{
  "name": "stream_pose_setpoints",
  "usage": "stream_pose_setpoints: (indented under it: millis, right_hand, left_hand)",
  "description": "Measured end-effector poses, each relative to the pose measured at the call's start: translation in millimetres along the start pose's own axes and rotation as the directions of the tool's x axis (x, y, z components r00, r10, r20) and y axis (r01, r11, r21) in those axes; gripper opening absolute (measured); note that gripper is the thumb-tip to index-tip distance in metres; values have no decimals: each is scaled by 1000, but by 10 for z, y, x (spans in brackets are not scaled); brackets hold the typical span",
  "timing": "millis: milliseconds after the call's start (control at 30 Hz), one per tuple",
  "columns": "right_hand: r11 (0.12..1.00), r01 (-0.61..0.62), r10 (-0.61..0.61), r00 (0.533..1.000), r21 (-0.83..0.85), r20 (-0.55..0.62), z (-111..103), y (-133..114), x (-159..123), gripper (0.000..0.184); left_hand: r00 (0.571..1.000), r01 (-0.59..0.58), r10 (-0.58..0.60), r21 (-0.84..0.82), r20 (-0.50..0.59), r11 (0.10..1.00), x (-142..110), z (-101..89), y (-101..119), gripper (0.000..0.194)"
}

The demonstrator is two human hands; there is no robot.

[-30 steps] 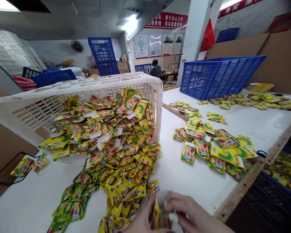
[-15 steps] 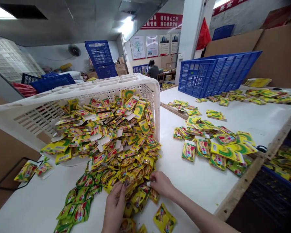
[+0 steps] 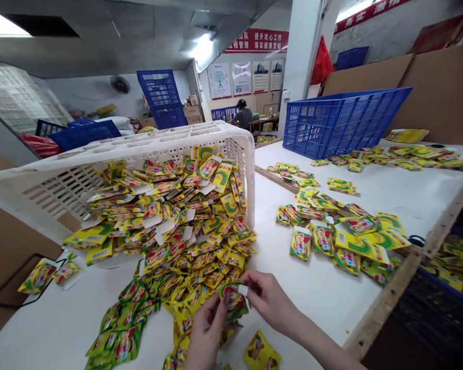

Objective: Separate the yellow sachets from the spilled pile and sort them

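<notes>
Low over the pile, my left hand (image 3: 207,326) is closed, its thumb pressed on the face of a small printed box (image 3: 236,304) in green and red. The fingers of my right hand (image 3: 270,300) pinch the same box at its upper right end, by a white flap. Around and under my hands lie many yellow sachets (image 3: 185,313), which run up to a heap of flat yellow-green boxes (image 3: 158,210). Left of my left hand are strips of green sachets (image 3: 125,329). One yellow sachet (image 3: 261,352) lies apart below my right hand.
A white plastic crate (image 3: 250,174) lies on its side behind the heap. To the right, more small boxes (image 3: 324,239) are scattered before a blue crate (image 3: 316,123). A wooden edge (image 3: 386,303) bounds the table, with a filled blue crate below. A person (image 3: 244,115) sits far back.
Both hands have come together, my left moving right and my right slightly. The green-red box now shows between them. Yellow sachets near my left hand lie differently.
</notes>
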State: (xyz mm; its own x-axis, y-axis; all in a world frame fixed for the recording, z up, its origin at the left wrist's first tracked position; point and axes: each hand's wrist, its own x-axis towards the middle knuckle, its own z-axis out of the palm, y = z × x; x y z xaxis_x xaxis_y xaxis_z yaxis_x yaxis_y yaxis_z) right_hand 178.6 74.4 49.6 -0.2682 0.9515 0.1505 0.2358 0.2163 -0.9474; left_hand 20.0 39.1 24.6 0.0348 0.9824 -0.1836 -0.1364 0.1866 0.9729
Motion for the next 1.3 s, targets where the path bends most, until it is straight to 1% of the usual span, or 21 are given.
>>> stream_pose_setpoints:
  millis: [67, 133, 167, 233, 267, 333, 433, 500, 600, 700, 733, 767, 800, 833, 900, 933, 967, 1033, 1133, 1200, 1300]
  right_hand:
    - [999, -12, 16, 996, 50, -93, -3, 56, -15, 22]
    - [962, -113, 130, 990, 248, -52, -22, 114, -33, 45]
    - [921, -181, 187, 982, 345, 16, -37, 145, -42, 48]
    - [863, -261, 238, 965, 432, 108, -84, 213, -60, 37]
    - [865, -262, 244, 965, 427, 98, -121, 247, -71, 32]
    - [906, -222, 235, 972, 361, 7, -224, 303, -96, 24]
    - [964, -171, 183, 982, 203, -41, -414, 326, -146, 14]
    - [993, -108, 111, 992, 43, -63, -523, 306, -183, 18]
    - [978, 3, -27, 993, -208, -111, -614, 267, -227, 30]
    - [958, 60, -82, 994, -280, -67, -623, 210, -234, 36]
    - [965, 76, -85, 996, -252, -28, -609, 181, -228, 39]
    - [977, 89, -88, 996, -196, 14, -585, 147, -222, 41]
    - [990, 94, -89, 995, -109, 48, -549, 111, -215, 40]
    - [996, 88, -89, 994, 11, 67, -499, 78, -211, 37]
    - [955, 42, -65, 995, 295, 70, -361, 31, -219, 28]
    - [905, 3, -36, 997, 425, 70, -276, 23, -232, 26]
    - [844, -41, -2, 997, 535, 79, -185, 25, -252, 25]
    - [708, -126, 78, 992, 695, 101, -11, 49, -306, 26]
    - [560, -209, 191, 974, 802, 120, 130, 95, -396, 26]
    - [582, -233, 208, 969, 779, 135, 89, 104, -434, 24]
    - [773, -151, 154, 987, 617, 49, -142, 52, -421, 18]
  left_hand:
    - [996, -58, 53, 78, 65, 995, 34, 61, 11, 36]
    - [980, -196, 183, 217, 80, 956, 98, 129, 39, 33]
    - [960, -281, 268, 308, 86, 909, 153, 164, 63, 32]
    - [896, -419, 424, 556, 129, 718, 337, 215, 132, 32]
    - [867, -446, 473, 670, 158, 594, 473, 220, 176, 32]
    - [830, -421, 524, 829, 189, 368, 822, 179, 271, 32]
    - [829, -336, 536, 909, 161, 245, 1373, 31, 393, 51]
    - [833, -327, 518, 928, 193, 179, 1590, -55, 453, 44]
    - [808, -421, 488, 903, 330, 87, 1515, -104, 540, 30]
    - [738, -610, 390, 791, 551, 38, 1070, -115, 627, 33]
    - [707, -676, 338, 734, 621, 66, 902, -121, 640, 35]
    - [689, -714, 314, 686, 653, 139, 749, -129, 638, 36]
    - [700, -711, 338, 656, 629, 253, 621, -134, 616, 38]
    - [737, -675, 401, 616, 544, 406, 522, -136, 572, 44]
    - [829, -559, 502, 419, 249, 716, 413, -113, 430, 63]
    - [864, -503, 487, 259, 128, 825, 391, -83, 344, 73]
    - [896, -444, 439, 102, 71, 890, 379, -41, 259, 80]
    - [938, -319, 328, -88, 115, 943, 357, 71, 123, 84]
    - [968, -195, 205, -81, 144, 977, 287, 233, 80, 71]
    - [978, -167, 171, -35, 121, 985, 232, 277, 150, 55]
    - [983, -151, 151, -14, 99, 988, 171, 246, 283, 37]
